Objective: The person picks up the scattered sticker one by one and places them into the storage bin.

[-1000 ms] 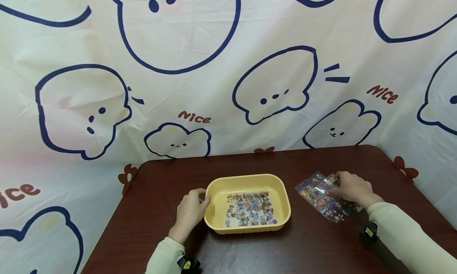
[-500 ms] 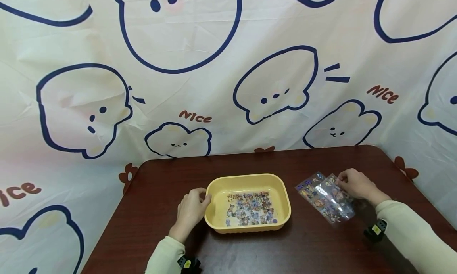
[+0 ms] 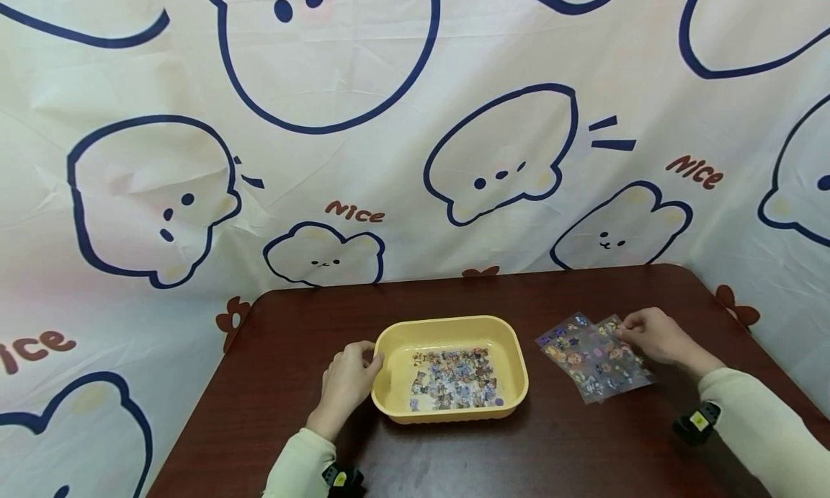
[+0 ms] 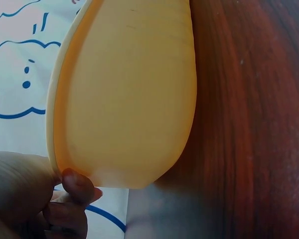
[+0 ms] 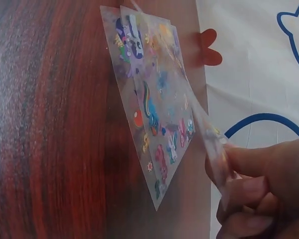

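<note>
My left hand [image 3: 346, 383] holds the left end of a yellow plastic basin [image 3: 394, 372], thumb over the rim as the left wrist view shows. Inside the basin lies a clear sheet covered with small cartoon stickers [image 3: 454, 383]. To the right, my right hand [image 3: 658, 336] pinches the upper right corner of a clear sticker sheet [image 3: 612, 357] between thumb and fingers. This sheet is tilted and seen nearly edge-on in the right wrist view. Beneath it, overlapping sticker sheets [image 5: 162, 109] with colourful cartoon ponies lie on the table.
A dark red-brown wooden table [image 3: 441, 462] bears everything. Its far edge meets a pale cloth backdrop [image 3: 402, 166] printed with blue-outlined bears. Black wrist straps [image 3: 697, 422] sit at both cream sleeves.
My right hand has drawn back a little to the right, and the sheet at its fingertips has shifted and tilted over the others. My left hand and the basin stay put.
</note>
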Demonstrator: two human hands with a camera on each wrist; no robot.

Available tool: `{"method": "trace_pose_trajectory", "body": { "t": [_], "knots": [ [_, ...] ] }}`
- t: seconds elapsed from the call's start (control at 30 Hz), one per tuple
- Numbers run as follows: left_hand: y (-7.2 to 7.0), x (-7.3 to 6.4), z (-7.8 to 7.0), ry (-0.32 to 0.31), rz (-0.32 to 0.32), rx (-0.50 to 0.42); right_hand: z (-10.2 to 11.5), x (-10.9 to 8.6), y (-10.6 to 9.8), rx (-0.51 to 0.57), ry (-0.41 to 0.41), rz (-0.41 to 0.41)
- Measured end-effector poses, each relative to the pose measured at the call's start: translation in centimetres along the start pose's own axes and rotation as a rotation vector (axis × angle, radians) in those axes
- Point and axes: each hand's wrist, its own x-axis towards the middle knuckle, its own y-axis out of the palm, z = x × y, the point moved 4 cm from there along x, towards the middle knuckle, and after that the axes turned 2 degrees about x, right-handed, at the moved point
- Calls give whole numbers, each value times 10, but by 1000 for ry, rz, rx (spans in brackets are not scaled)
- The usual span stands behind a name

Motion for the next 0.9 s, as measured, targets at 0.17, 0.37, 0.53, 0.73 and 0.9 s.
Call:
{"method": "trace_pose_trajectory", "body": {
  "t": [0.17,0.37,0.53,0.73,0.9],
  "knots": [
    [0,0,1,-7,0,1,-1,1,-1,41,14,-27],
    [0,-1,0,0,-10,-7,-5,1,-2,43,50,-64],
    [1,-1,0,3,-11,-9,-5,0,-1,59,50,-100],
    [1,-1,0,6,-18,-11,-5,0,-1,77,59,-129],
    [0,-1,0,7,-25,-11,-2,1,-2,75,60,-141]
  ]
}}
